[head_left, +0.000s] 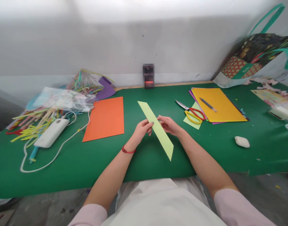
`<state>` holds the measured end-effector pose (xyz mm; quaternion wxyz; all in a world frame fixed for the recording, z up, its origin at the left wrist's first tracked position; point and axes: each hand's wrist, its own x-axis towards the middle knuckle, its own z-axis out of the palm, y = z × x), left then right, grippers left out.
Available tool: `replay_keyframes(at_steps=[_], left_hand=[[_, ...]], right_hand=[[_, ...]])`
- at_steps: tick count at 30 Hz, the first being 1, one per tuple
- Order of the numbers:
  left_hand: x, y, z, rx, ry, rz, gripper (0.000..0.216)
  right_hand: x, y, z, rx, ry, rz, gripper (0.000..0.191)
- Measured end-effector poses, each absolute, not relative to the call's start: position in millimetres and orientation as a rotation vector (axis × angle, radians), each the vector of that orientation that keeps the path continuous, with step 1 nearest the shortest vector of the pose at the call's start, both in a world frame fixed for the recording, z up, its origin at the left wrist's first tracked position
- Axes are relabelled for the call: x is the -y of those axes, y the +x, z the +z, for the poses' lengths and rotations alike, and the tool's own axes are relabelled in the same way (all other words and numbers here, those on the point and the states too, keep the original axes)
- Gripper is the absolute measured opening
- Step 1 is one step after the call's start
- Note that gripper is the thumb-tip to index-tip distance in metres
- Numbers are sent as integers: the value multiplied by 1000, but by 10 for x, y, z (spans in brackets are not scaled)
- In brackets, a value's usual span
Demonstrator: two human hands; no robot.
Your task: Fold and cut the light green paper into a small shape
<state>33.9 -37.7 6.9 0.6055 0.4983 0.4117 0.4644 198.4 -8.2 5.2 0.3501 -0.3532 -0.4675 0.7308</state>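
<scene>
As the left hand [141,130] pinches a slant-ended pale-green paper strip [161,135], apparently positioning it, the right hand [170,125], grip unclear, likely needs steadiness next.

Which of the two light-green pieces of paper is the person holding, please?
The long, slant-ended paper strip in the left hand, with the right hand at its edge; the other light-green piece lies partly under the scissors.
</scene>
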Motion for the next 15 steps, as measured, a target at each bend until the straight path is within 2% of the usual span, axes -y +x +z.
replay_keyframes(at_steps=[3, 6, 9, 11, 15], left_hand=[[386, 382, 7, -1009, 1336, 1030, 26], [366, 392, -68, -1171, 1520, 1243, 18], [362, 355, -93, -1217, 1951, 1358, 31], [384, 330, -85, -1159, 2208, 1330, 30], [442, 334, -65, -1120, 2148, 1410, 17]], right_hand=[[99, 1957, 56, 1215, -939, 1848, 36], [85, 1931, 49, 1153, -986, 1746, 33], [55, 1912, 25, 1036, -1036, 1672, 33], [43, 1903, 10, 989, -1040, 1672, 35], [51, 1876, 8, 969, -948, 1719, 39]])
